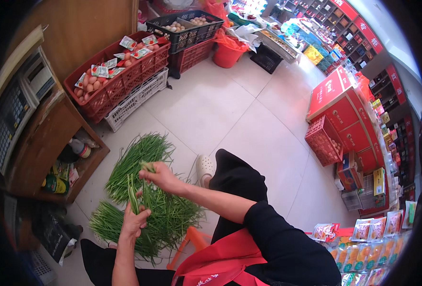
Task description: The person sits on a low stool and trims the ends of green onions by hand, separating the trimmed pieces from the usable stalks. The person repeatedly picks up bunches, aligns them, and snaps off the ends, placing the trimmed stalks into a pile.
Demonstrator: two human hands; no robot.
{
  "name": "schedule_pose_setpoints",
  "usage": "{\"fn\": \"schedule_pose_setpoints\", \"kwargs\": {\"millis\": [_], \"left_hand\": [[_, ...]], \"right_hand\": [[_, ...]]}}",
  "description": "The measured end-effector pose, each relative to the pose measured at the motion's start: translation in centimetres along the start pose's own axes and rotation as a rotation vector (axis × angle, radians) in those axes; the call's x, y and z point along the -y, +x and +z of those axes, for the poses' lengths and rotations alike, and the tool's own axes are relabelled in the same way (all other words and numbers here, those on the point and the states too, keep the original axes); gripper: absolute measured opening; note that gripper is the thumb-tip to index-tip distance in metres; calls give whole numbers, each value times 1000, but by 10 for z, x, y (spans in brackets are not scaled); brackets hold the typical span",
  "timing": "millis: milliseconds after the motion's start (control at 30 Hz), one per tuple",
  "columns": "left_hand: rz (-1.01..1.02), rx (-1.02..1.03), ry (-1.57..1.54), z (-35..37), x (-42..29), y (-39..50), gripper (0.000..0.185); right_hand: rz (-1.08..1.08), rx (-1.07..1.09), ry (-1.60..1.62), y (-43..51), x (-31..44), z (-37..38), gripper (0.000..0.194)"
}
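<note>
My left hand (136,220) grips a small bunch of green chives (132,195), its pale ends pointing up. Just above and to the right, my right hand (158,176) pinches some pale green stalks or leaf bits (148,166) between thumb and fingers. Below both hands, piles of long chives lie on the tiled floor: one upper pile (139,164), one lower left pile (105,220) and a looser one (175,214) near my knees. Part of the loose pile is hidden by my hands and forearms.
Red crate of eggs (125,80) on a white crate (139,98), upper left; black egg crate (186,35) behind it. Wooden cabinet (89,171) with a scale (12,118) at left. Orange stool (193,241) by my apron. Red bucket (226,57) and stacked red boxes (350,118) stand farther off.
</note>
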State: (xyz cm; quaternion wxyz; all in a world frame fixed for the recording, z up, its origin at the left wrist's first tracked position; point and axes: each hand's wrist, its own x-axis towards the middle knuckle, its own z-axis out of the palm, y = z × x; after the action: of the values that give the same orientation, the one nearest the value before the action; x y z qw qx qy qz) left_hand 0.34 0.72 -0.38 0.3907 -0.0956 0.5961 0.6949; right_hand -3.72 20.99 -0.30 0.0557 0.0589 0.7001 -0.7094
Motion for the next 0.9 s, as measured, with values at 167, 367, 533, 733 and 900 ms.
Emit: {"fn": "schedule_pose_setpoints", "kwargs": {"millis": [167,367,533,733,900], "left_hand": [[-150,-82,202,-1,22,8,62],[-136,-30,155,-21,28,4,54],[-16,-280,-43,-47,9,6,41],[121,-323,-69,-43,-1,3,29],[258,-192,38,-24,-6,3,32]], "right_hand": [[-177,-263,58,0,31,-8,34],[-81,-416,280,19,39,-63,26],[-88,-363,383,16,41,-63,25],[25,-283,362,16,36,-46,23],[83,-199,311,11,26,-21,22]]}}
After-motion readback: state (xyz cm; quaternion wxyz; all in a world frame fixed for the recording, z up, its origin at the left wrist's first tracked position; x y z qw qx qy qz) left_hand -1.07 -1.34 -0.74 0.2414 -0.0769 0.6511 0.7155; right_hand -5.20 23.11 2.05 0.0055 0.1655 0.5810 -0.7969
